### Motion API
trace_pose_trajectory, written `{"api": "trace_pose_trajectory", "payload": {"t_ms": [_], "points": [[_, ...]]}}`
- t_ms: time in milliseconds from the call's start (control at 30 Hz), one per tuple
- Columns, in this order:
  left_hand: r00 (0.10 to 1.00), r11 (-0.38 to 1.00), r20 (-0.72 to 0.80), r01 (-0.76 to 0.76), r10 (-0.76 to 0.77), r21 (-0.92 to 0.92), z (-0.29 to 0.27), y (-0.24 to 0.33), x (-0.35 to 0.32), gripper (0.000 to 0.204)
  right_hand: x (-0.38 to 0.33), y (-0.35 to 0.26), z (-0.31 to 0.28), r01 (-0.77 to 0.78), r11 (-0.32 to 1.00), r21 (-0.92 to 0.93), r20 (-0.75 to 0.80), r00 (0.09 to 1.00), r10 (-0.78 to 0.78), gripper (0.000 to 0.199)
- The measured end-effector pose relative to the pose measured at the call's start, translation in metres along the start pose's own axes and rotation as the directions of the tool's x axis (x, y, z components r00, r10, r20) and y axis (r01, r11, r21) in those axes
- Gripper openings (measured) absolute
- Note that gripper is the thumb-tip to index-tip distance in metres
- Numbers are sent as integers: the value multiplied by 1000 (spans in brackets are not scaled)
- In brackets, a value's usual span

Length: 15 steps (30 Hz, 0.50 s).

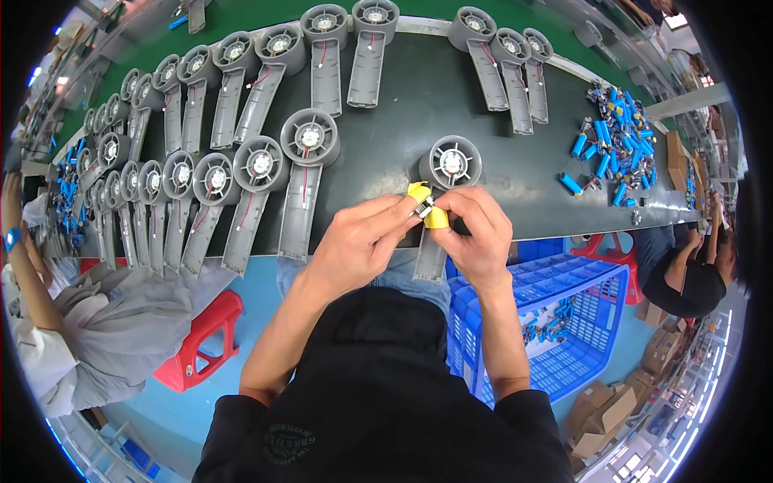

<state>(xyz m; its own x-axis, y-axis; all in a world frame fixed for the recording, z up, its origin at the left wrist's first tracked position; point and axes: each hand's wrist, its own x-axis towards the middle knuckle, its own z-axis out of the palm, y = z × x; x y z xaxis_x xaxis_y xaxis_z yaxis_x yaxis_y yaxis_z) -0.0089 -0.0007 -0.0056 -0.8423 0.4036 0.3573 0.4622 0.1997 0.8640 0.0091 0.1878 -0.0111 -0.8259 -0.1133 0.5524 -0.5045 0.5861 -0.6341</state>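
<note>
Over the table's near edge, my left hand and my right hand meet with fingertips pinched. Between them is a small part with yellow tape or film and a dark and white piece in its middle. Each hand grips one yellow end, and the fingers hide much of it. Under my hands lies a grey handheld fan housing, its round head on the table and its handle reaching past the edge toward me. Another grey fan housing with a red wire in its handle lies to the left of it.
Rows of similar fan housings fill the table's left and far side. A pile of blue cylindrical cells with wires lies at right. Below the edge stands a blue plastic crate; red stools and other people are on both sides.
</note>
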Motion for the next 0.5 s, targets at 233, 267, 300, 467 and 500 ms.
{"api": "trace_pose_trajectory", "payload": {"t_ms": [233,267,300,467,500], "points": [[1000,998,17,-21,22,-58,0,-3,1,27,3,-1,2,67,997,-39,-51,996,-69,29],[1000,998,14,-19,20,-58,0,-4,0,27,4,-1,2,65,997,-43,-48,997,-68,28],[999,998,25,-37,38,-42,0,-5,0,28,4,-1,2,67,997,-44,-46,997,-69,28],[996,998,54,-68,69,-15,-3,-5,2,28,4,1,0,90,995,-36,-17,996,-90,28],[994,996,68,-91,89,21,-4,-5,3,28,5,2,-1,91,995,-36,-17,996,-92,28]]}}
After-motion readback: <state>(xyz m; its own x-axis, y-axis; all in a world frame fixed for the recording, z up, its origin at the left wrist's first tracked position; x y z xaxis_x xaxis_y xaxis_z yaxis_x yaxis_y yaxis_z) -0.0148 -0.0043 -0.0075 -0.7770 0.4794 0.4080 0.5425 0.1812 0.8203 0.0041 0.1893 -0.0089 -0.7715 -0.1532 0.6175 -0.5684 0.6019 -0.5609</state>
